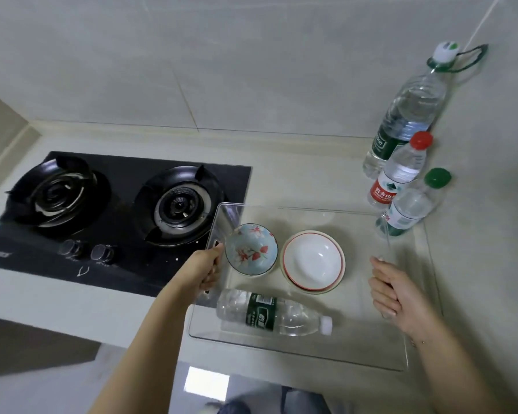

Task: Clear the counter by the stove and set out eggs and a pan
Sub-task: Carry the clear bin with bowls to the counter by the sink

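Gripping clear bin (both hands)

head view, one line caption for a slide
Both hands, left and right, hold a clear plastic tray of bowls beside the black gas stove.

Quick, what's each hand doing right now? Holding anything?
Left hand: grips the left wall of the clear bin.
Right hand: at the bin's right wall, fingers loosely curled; whether it actually grips the wall cannot be told.
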### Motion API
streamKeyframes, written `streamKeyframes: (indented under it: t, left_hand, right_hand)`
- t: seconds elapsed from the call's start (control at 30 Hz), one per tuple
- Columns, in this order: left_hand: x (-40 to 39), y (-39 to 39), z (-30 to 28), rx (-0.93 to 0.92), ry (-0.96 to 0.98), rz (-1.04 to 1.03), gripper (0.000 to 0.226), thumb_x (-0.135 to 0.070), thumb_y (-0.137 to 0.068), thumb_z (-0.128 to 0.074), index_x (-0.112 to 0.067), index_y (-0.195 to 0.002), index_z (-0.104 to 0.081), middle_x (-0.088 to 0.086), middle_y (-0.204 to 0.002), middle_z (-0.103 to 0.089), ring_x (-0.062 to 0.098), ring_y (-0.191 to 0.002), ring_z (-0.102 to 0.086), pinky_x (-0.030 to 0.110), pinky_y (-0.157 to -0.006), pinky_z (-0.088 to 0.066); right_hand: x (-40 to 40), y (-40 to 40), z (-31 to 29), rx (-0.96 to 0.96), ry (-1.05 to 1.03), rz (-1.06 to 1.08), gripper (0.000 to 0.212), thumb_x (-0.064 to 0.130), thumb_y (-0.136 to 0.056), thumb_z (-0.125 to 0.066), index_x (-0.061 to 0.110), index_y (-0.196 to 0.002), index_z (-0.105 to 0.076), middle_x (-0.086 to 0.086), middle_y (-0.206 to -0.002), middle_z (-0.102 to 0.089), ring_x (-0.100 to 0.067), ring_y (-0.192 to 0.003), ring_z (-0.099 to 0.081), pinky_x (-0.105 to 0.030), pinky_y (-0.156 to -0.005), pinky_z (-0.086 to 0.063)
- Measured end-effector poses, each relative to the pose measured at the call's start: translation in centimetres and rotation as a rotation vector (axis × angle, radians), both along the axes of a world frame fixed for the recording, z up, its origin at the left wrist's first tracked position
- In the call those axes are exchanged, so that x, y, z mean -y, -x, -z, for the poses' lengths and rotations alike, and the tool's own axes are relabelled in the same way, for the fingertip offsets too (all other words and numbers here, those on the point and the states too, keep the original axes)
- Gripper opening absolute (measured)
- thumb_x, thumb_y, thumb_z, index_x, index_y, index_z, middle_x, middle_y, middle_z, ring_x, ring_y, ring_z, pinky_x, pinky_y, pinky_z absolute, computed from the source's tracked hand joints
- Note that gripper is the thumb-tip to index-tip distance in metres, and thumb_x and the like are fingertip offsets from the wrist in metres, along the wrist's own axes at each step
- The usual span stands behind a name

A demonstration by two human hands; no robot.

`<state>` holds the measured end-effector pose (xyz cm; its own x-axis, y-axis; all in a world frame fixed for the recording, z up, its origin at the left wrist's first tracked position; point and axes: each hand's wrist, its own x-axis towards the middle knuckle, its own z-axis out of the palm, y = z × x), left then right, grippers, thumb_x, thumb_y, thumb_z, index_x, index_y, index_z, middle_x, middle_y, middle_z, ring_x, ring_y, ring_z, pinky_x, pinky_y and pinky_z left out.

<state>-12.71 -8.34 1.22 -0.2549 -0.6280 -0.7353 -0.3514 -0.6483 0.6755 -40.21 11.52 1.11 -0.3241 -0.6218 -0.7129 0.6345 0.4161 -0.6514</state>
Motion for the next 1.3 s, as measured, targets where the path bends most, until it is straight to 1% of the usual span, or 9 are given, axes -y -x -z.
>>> streamKeyframes:
  t: [0.23, 0.3, 0.4, 0.47, 0.67, 0.87, 1.07, 1.2, 1.3]
  left_hand:
    - [-4.9, -2.7, -0.1, -0.044, -0.045, -0.031, 0.045, -0.02, -0.101, -0.038, -0.016, -0.057, -0.032, -0.001, -0.041, -0.026, 0.008, -0.031, -0.018, 0.012, -0.033, -0.014]
    - [-6.5, -3.9, -0.2, -0.053, -0.07, -0.04, 0.045, -0.019, -0.1, -0.038, -0.017, -0.056, -0.031, -0.003, -0.041, -0.026, 0.007, -0.031, -0.018, 0.013, -0.032, -0.014]
    - [-8.9, -5.3, -0.3, -0.122, -0.127, -0.097, 0.044, -0.017, -0.099, -0.04, -0.02, -0.056, -0.028, -0.005, -0.043, -0.023, 0.006, -0.034, -0.015, 0.017, -0.031, -0.013]
    - [-10.0, -6.0, -0.4, -0.131, -0.125, -0.127, 0.044, -0.015, -0.097, -0.042, -0.021, -0.056, -0.025, -0.006, -0.043, -0.021, 0.006, -0.034, -0.014, 0.017, -0.031, -0.013]
    - [-12.0, -8.2, -0.3, -0.099, -0.124, -0.152, 0.045, -0.018, -0.097, -0.043, -0.021, -0.057, -0.024, -0.007, -0.042, -0.021, 0.006, -0.033, -0.013, 0.017, -0.032, -0.012]
    - [-15.4, -11.9, -0.7, -0.144, -0.17, -0.231, 0.045, -0.018, -0.099, -0.041, -0.02, -0.057, -0.025, -0.006, -0.041, -0.022, 0.006, -0.031, -0.014, 0.014, -0.032, -0.012]
    - [-15.9, -17.6, -2.7, -0.169, -0.05, -0.314, 0.046, -0.02, -0.1, -0.041, -0.019, -0.057, -0.026, -0.005, -0.041, -0.022, 0.007, -0.031, -0.014, 0.014, -0.031, -0.013]
    - [-16.8, -22.7, -4.3, -0.202, 0.01, -0.425, 0.046, -0.019, -0.1, -0.04, -0.02, -0.057, -0.025, -0.006, -0.042, -0.02, 0.005, -0.031, -0.014, 0.017, -0.03, -0.012]
    - [-18.2, -26.5, -5.0, -0.216, 0.029, -0.541, 0.047, -0.019, -0.101, -0.039, -0.019, -0.057, -0.024, -0.006, -0.04, -0.02, 0.005, -0.03, -0.013, 0.015, -0.029, -0.012]
  right_hand:
    - [-2.9, -1.1, -0.6, -0.124, -0.061, -0.097, 0.046, 0.028, -0.099, -0.044, 0.019, -0.057, -0.026, 0.005, -0.036, -0.019, -0.006, -0.023, -0.014, -0.01, -0.028, -0.016]
    - [-3.7, -2.0, -1.1, -0.12, -0.077, -0.116, 0.047, 0.027, -0.1, -0.042, 0.019, -0.056, -0.026, 0.005, -0.036, -0.019, -0.006, -0.023, -0.014, -0.01, -0.028, -0.015]
    - [-4.9, -3.1, -1.6, -0.106, -0.104, -0.114, 0.047, 0.025, -0.1, -0.041, 0.018, -0.055, -0.025, 0.005, -0.034, -0.019, -0.006, -0.021, -0.015, -0.01, -0.028, -0.014]
    - [-5.7, -4.0, -1.7, -0.11, -0.125, -0.109, 0.045, 0.024, -0.1, -0.041, 0.019, -0.057, -0.026, 0.006, -0.034, -0.02, -0.005, -0.021, -0.015, -0.01, -0.028, -0.012]
    - [-7.9, -6.7, -2.8, -0.149, -0.149, -0.084, 0.044, 0.022, -0.1, -0.04, 0.02, -0.058, -0.026, 0.006, -0.033, -0.02, -0.005, -0.02, -0.016, -0.009, -0.028, -0.012]
    - [-8.9, -9.2, -5.3, -0.213, -0.197, -0.169, 0.045, 0.025, -0.1, -0.041, 0.02, -0.059, -0.026, 0.006, -0.034, -0.02, -0.005, -0.021, -0.015, -0.01, -0.027, -0.012]
    - [-6.9, -13.3, -6.3, -0.231, -0.123, -0.257, 0.047, 0.028, -0.1, -0.042, 0.019, -0.057, -0.026, 0.006, -0.036, -0.019, -0.006, -0.022, -0.015, -0.011, -0.027, -0.013]
    - [-3.3, -17.2, -7.4, -0.317, -0.078, -0.386, 0.047, 0.027, -0.099, -0.044, 0.02, -0.057, -0.026, 0.005, -0.039, -0.018, -0.007, -0.024, -0.013, -0.012, -0.03, -0.012]
    - [-0.8, -20.6, -7.9, -0.385, -0.046, -0.489, 0.042, 0.024, -0.098, -0.045, 0.019, -0.06, -0.028, 0.005, -0.039, -0.017, -0.007, -0.025, -0.013, -0.011, -0.032, -0.012]
